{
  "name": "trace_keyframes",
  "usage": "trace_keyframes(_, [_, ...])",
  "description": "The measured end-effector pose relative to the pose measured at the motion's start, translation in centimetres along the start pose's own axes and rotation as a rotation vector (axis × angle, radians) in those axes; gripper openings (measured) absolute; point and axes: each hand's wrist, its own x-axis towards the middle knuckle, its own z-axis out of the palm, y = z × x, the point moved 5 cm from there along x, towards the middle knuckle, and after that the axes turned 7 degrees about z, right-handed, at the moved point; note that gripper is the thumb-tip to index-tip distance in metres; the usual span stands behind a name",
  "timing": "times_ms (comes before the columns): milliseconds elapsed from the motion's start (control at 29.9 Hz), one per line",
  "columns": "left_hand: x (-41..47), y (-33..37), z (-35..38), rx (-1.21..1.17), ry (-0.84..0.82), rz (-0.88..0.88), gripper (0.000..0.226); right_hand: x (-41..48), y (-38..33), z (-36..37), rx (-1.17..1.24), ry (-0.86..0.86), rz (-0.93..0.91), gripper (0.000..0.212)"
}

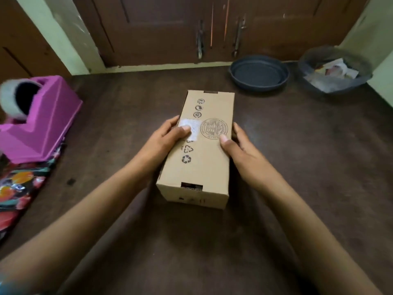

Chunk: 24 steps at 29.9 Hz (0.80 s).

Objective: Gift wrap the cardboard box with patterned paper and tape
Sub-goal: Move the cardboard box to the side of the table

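**Box held at both sides**

The cardboard box (200, 145) lies flat at the centre of the dark surface (297, 167). The left hand (163, 141) and right hand (240, 150) clamp its long sides, thumbs on top. Patterned paper (21, 188) and a pink tape dispenser (40, 122) sit at far left.

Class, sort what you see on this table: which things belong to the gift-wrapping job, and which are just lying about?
For the job: cardboard box, held by left hand and right hand; patterned paper; purple tape dispenser.

Lying about: empty dark bowl; dark bowl of scraps.
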Motion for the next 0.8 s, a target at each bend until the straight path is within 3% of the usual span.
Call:
trace_keyframes(134, [-0.2, -0.4, 0.3, 0.032, -0.030, 0.040, 0.044, -0.6, 0.9, 0.7, -0.036, -0.017, -0.033, 0.069])
trace_keyframes(401, [-7.1, 0.6, 1.4, 0.200, 0.084, 0.081, 0.028, -5.1, 1.6, 1.1, -0.045, 0.012, -0.046, 0.055])
trace_keyframes(535, [-11.4, 1.2, 2.8, 0.231, 0.099, 0.095, 0.035, -9.3, 3.4, 1.1, -0.029, 0.027, -0.077, 0.060])
trace_keyframes(736, [-13.4, 1.2, 6.4, 0.245, 0.085, 0.140, 0.031, -13.3, 6.1, -1.0, 0.098, 0.126, -0.119, 0.066])
trace_keyframes(802, [-13.6, 1.2, 8.3, 0.256, 0.010, 0.143, 0.030, -14.2, 6.8, -2.5, 0.149, 0.223, -0.139, 0.073])
